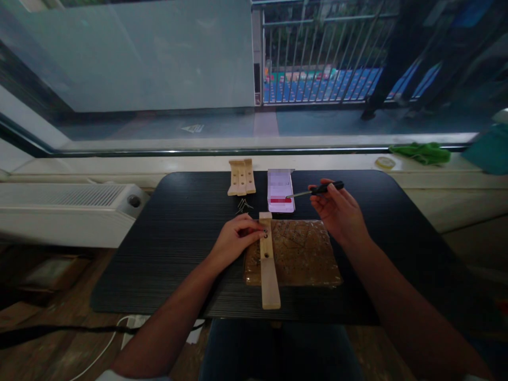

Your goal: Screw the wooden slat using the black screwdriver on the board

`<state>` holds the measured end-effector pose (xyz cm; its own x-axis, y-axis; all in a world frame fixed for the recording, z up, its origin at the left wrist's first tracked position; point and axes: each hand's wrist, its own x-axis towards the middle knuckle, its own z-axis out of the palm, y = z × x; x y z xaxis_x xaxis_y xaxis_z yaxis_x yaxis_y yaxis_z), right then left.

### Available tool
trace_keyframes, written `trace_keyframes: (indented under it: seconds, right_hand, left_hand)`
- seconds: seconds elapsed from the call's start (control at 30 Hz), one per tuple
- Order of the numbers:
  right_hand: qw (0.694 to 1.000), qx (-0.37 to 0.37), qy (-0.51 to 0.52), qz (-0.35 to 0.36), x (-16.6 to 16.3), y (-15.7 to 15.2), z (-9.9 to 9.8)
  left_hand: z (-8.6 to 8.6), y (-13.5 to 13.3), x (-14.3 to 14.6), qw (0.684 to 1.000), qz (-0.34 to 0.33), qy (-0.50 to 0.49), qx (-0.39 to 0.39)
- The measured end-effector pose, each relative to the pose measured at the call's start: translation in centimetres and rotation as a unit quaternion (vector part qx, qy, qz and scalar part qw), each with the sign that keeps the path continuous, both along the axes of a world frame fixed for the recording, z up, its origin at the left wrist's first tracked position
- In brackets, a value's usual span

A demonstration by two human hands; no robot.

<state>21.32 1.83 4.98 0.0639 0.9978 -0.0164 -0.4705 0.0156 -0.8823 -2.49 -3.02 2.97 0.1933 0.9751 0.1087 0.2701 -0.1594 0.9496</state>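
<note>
A pale wooden slat point(269, 267) with holes lies lengthwise across the left edge of a brown board wrapped in clear film point(301, 254). My left hand point(236, 238) rests beside the slat, its fingers pinched on a small dark screw at the slat's upper hole. My right hand point(337, 211) hovers above the board's far right corner, closed on a black-handled screwdriver point(317, 190) whose tip points left over a white and red box point(281, 191).
The work sits on a dark ribbed table point(166, 248). Several more wooden slats point(242, 178) and loose screws point(244, 205) lie at the back. A white radiator point(63, 203) stands left; a green cloth point(423, 152) and a tape roll point(384, 162) rest on the window sill.
</note>
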Motion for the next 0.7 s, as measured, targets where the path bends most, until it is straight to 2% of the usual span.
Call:
trace_keyframes:
  seconds: [0.4, 0.7]
  right_hand:
    - [0.999, -0.004, -0.044, -0.012, 0.1, 0.03, -0.23]
    - [1.0, -0.022, -0.007, -0.012, -0.11, -0.12, 0.04]
  left_hand:
    - [-0.46, 0.05, -0.12, 1.0, -0.007, 0.016, 0.01]
    - [-0.54, 0.0, -0.01, 1.0, -0.009, 0.013, 0.014]
